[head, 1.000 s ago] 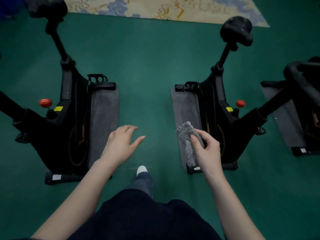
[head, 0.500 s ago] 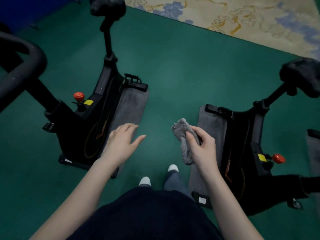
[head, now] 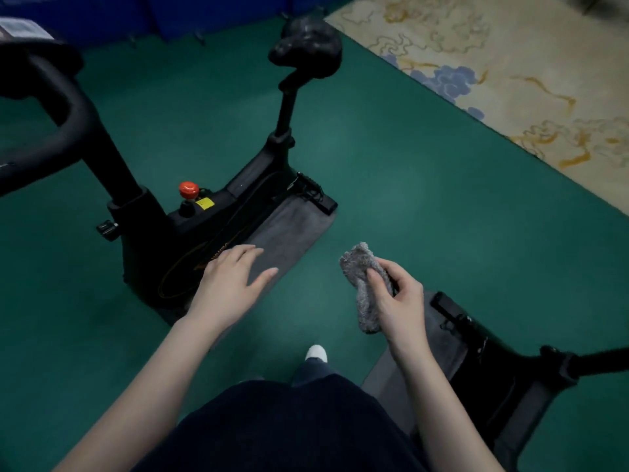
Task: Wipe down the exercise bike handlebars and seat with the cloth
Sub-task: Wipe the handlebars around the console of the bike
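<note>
from the head view, looking down, the right hand (head: 399,303) grips a fluffy grey cloth (head: 361,284), thumb across its front and fingers curled behind it, so the cloth stands out above and below the fist. it is held in the air over the green floor (head: 425,199), apart from both machines. the left hand (head: 233,281) is spread loosely with straight fingers, palm down, holding nothing; it hangs above the near edge of the exercise bike (head: 190,229) and the grey mat (head: 289,229) under it, and whether it touches either cannot be told. that bike stands to the left, its black seat (head: 306,49) high on a post at the far end, well away from the cloth, and its thick black handlebars (head: 58,107) curve in from the left edge. a red knob (head: 189,189) and a yellow label (head: 205,203) sit on the frame between them, and a pedal (head: 311,190) sticks out at the mat's far end. a second bike (head: 493,366), only partly in view, sits on its own mat at the lower right, just beyond the right wrist. a pale patterned carpet (head: 510,63) fills the upper right corner. a white shoe tip (head: 316,353) shows below, between the forearms, above dark clothing.
</note>
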The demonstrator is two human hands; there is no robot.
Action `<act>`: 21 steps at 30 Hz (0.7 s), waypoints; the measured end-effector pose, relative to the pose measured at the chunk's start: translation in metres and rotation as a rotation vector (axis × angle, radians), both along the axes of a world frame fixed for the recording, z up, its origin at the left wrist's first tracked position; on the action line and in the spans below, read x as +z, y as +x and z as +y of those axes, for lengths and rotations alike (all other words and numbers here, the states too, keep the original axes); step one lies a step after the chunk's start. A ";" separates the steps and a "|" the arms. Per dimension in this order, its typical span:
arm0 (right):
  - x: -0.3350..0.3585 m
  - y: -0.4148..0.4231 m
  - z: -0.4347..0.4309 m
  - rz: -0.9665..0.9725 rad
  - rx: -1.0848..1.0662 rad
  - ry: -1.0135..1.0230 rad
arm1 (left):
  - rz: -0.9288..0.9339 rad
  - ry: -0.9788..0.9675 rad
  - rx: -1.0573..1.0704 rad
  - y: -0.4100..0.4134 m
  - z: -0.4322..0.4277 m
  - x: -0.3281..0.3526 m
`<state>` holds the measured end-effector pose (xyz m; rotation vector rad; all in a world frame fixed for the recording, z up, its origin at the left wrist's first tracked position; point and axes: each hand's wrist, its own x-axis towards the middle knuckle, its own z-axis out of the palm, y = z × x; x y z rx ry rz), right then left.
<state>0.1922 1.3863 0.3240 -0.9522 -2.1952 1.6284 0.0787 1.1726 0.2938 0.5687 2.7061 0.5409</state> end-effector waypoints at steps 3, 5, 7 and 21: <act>0.000 -0.017 0.031 0.008 0.087 0.006 | 0.015 0.018 0.100 0.001 0.019 0.002; 0.000 -0.030 0.045 0.018 0.132 -0.004 | 0.013 0.017 0.151 0.003 0.024 0.002; 0.001 -0.041 0.053 0.028 0.181 -0.018 | 0.004 0.004 0.195 0.005 0.025 0.002; -0.010 -0.161 0.047 0.056 0.468 -0.051 | 0.005 -0.010 0.488 -0.041 0.004 -0.009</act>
